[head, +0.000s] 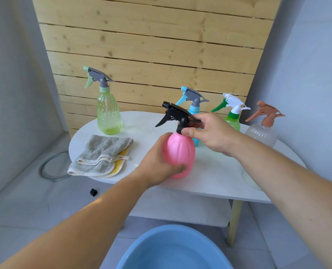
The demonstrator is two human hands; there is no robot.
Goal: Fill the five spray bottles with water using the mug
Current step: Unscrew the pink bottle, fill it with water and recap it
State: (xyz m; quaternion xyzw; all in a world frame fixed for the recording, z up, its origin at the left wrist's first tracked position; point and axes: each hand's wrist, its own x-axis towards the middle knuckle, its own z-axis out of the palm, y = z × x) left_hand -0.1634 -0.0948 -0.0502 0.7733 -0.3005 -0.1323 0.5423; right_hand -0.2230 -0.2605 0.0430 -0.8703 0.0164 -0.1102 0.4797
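**Pink spray bottle: held at body and collar**

The pink spray bottle (178, 154) has an opaque, ribbed, egg-shaped body and a black trigger head (177, 113). It is at the near middle of the white surface (209, 177); whether its base touches cannot be told. Its long axis is upright. Nozzle and trigger point left.

The left hand (157, 167) wraps the lower body, fingers curled round it. The right hand (209, 133) pinches the black collar under the trigger head between thumb and fingers.

A light green bottle (108, 113) stands far left. A folded grey cloth (101, 156) lies near left.
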